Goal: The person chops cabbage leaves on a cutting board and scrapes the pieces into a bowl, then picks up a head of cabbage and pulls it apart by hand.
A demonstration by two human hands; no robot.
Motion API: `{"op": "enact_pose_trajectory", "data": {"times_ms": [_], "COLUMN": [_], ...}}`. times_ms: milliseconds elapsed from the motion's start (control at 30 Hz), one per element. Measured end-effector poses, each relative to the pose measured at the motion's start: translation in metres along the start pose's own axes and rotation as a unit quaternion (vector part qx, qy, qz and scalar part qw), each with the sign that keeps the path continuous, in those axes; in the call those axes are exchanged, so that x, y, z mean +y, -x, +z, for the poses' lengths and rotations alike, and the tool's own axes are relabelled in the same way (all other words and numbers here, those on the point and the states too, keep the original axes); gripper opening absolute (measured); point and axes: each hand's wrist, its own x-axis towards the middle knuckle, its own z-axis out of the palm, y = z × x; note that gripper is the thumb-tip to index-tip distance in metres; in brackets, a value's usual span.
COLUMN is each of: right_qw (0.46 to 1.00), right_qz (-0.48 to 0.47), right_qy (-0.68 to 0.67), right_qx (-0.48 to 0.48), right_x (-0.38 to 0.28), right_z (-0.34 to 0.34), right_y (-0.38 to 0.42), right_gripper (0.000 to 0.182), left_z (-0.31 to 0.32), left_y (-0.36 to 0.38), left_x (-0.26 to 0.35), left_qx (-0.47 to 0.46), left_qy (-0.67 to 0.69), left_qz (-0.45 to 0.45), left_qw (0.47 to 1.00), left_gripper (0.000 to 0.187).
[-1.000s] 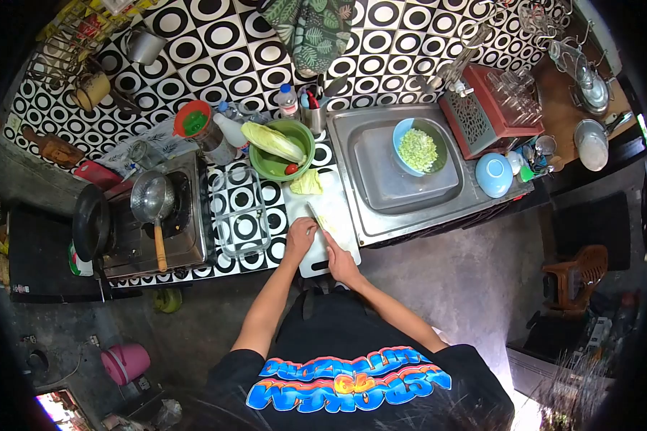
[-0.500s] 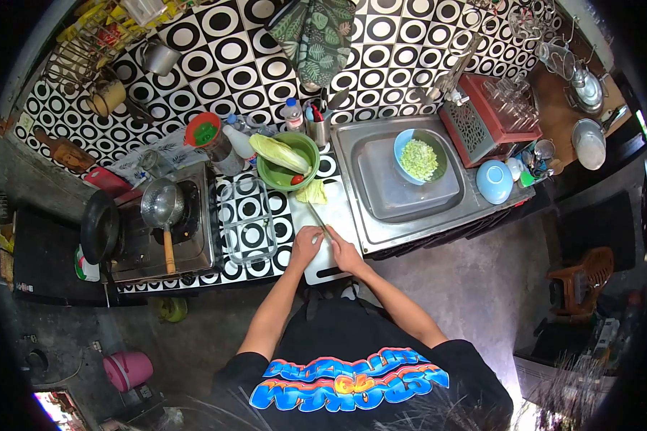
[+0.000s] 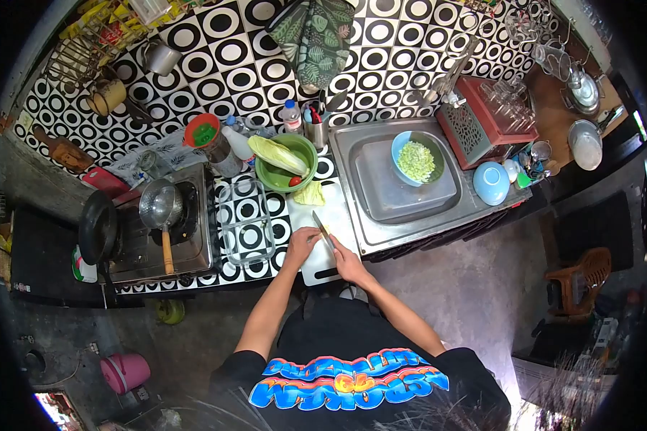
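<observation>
My right hand (image 3: 348,263) is closed round the handle of a knife (image 3: 320,224), whose blade points away from me over a white cutting board (image 3: 343,224). Close to the left of the blade, my left hand (image 3: 304,244) has its fingers curled in; whatever they hold is too small or hidden to make out. A loose pale green cabbage leaf (image 3: 310,194) lies at the board's far end. Just behind it stands a green bowl (image 3: 272,179) with a long napa cabbage (image 3: 279,156) and a small red tomato (image 3: 295,181) in it.
Right of the board, a blue bowl (image 3: 402,170) of chopped pale green vegetable sits on an upturned tub in the steel sink (image 3: 370,233). A clear glass dish (image 3: 247,224) is at the left, beside the stove (image 3: 194,248) with its strainer-like pan (image 3: 160,203).
The knife blade has swung slightly and now stands more clearly apart from the cabbage leaf. My hands stay close together over the board, and the view has shifted slightly.
</observation>
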Motion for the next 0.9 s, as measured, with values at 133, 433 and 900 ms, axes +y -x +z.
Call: {"op": "enact_pose_trajectory", "data": {"times_ms": [133,433,900], "right_qw": [1.0,0.998,0.997], "right_qz": [0.025,-0.024,-0.049], "right_qy": [0.01,0.008,0.058], "right_qx": [0.011,0.05,0.028], "right_x": [-0.008,0.005,0.011], "right_z": [0.006,0.025,0.019], "right_y": [0.013,0.021,0.019], "right_gripper": [0.051,0.052,0.055], "left_z": [0.007,0.012,0.012], "left_y": [0.002,0.003,0.005], "left_x": [0.001,-0.004,-0.007], "left_qx": [0.023,0.043,0.052], "left_qy": [-0.004,-0.002,-0.003], "left_qz": [0.0,-0.004,0.009], "left_qw": [1.0,0.999,0.999], "left_gripper": [0.016,0.014,0.013]}}
